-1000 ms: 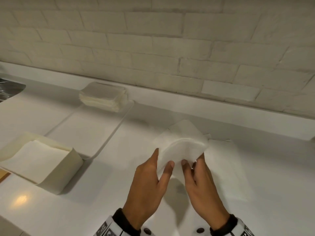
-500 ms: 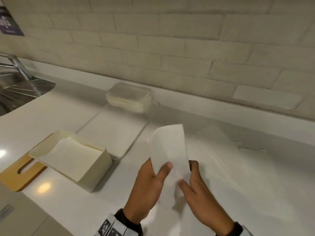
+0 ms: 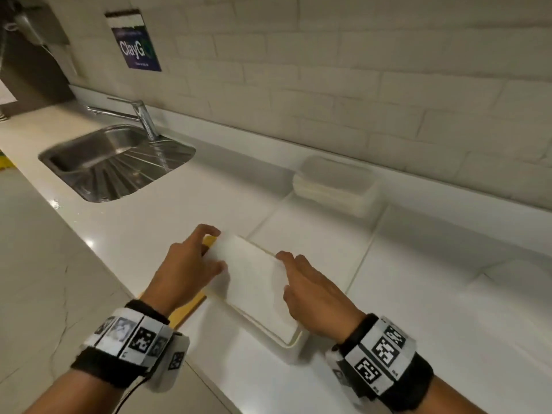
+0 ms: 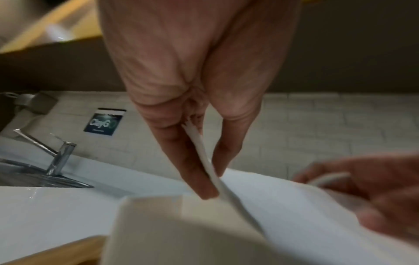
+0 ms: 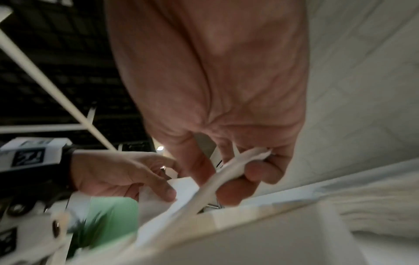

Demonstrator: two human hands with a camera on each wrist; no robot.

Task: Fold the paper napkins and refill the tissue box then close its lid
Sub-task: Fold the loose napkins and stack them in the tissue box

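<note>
A folded white napkin (image 3: 254, 279) hangs flat just over the open cream tissue box (image 3: 294, 339). My left hand (image 3: 209, 252) pinches its left edge between thumb and fingers, and the napkin edge (image 4: 204, 156) shows between them in the left wrist view. My right hand (image 3: 294, 273) pinches the right edge; the napkin (image 5: 229, 172) shows bunched between thumb and fingers. A wooden lid (image 3: 185, 312) sticks out under the box at its left. Box contents are hidden by the napkin.
A white tray (image 3: 313, 243) lies beyond the box, with a stack of napkins (image 3: 334, 186) at its far end. Unfolded napkins (image 3: 507, 294) lie at the right. A steel sink (image 3: 113, 162) with a tap (image 3: 143, 118) is at the left. The counter edge runs near my left wrist.
Both hands have carried the folded napkin left from the counter's middle to above the tissue box. The view has swung left and now shows the sink.
</note>
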